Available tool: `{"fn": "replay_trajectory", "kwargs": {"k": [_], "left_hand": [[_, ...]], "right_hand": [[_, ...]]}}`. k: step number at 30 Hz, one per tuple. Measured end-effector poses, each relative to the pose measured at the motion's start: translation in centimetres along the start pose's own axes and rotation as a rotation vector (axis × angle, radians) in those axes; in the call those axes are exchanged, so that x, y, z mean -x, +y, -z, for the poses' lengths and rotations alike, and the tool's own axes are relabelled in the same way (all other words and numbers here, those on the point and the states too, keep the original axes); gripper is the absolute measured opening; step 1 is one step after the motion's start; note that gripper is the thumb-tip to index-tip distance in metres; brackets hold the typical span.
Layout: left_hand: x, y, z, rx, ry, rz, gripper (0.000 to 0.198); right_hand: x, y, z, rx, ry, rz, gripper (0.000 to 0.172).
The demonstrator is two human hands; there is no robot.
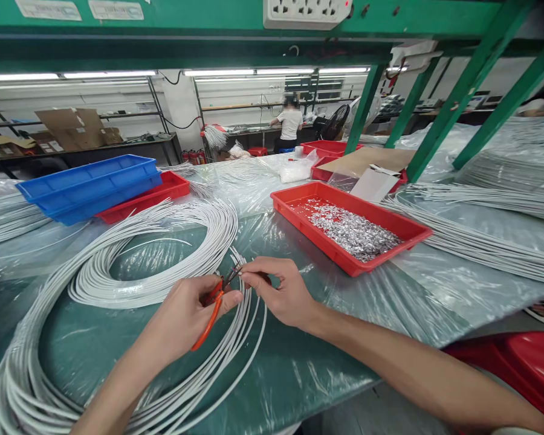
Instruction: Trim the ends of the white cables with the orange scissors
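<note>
My left hand (pixel 191 311) is closed around pliers with orange handles (pixel 212 323), their dark jaws pointing up and right. My right hand (pixel 283 290) pinches at the tip of those jaws, thumb and forefinger together. What sits between its fingertips is too small to make out. Just behind and below both hands run the ends of a loose bundle of white cables (pixel 233 344). A large coil of white cable (pixel 156 293) lies to the left of my hands. To the right, a red tray (pixel 306 226) holds a heap of small shiny metal pieces (pixel 356 229).
Stacked blue trays (pixel 95 187) and another red tray (pixel 174 184) stand at the back left. More white cables (pixel 476 241) lie on the right. Plastic sheeting covers the table (pixel 326 356). A green frame with a power strip (pixel 308 12) crosses overhead. A person (pixel 290 124) stands far off.
</note>
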State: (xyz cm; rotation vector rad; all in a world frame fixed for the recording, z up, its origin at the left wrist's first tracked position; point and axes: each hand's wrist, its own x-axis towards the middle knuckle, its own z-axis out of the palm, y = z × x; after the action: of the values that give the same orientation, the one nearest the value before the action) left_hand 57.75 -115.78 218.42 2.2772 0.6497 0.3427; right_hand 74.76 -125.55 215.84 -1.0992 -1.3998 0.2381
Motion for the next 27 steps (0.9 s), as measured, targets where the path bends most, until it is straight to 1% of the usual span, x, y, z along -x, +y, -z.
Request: {"fn": "replay_trajectory", "kwargs": {"k": [2,5,8,13,17,19,23,27], "left_hand": [[-0.1,-0.1,0.0,-0.024,0.019,0.007,0.040],[-0.2,-0.2,0.0,-0.033,0.009,0.017,0.040],[-0.2,0.0,-0.1,0.029,-0.011,0.007,0.039],[0.0,0.5,-0.2,0.091,-0.003,0.020,0.040],[0.1,0.7,-0.3,0.127,-0.017,0.024,0.041],[0.1,0.8,-0.3,0.150,-0.028,0.045,0.041],[0.2,1.0,-0.3,0.163,-0.044,0.089,0.040],[0.2,0.9,-0.4,0.132,-0.045,0.073,0.041]], "right_hand": [[0.0,0.0,-0.1,-0.031,0.022,-0.021,0.019],[0.1,0.2,-0.2,-0.028,-0.001,-0.037,0.019],[0.1,0.3,-0.3,0.012,-0.023,-0.003,0.019],[0.2,0.3,-0.2,0.015,0.015,0.024,0.017],[0.3,0.1,-0.3,0.050,-0.021,0.039,0.019],[0.3,0.0,-0.3,0.058,-0.003,0.061,0.018],[0.4,-0.1,-0.4,0.064,0.072,0.075,0.016],[0.5,0.0,-0.6,0.064,0.021,0.103,0.017]]}}
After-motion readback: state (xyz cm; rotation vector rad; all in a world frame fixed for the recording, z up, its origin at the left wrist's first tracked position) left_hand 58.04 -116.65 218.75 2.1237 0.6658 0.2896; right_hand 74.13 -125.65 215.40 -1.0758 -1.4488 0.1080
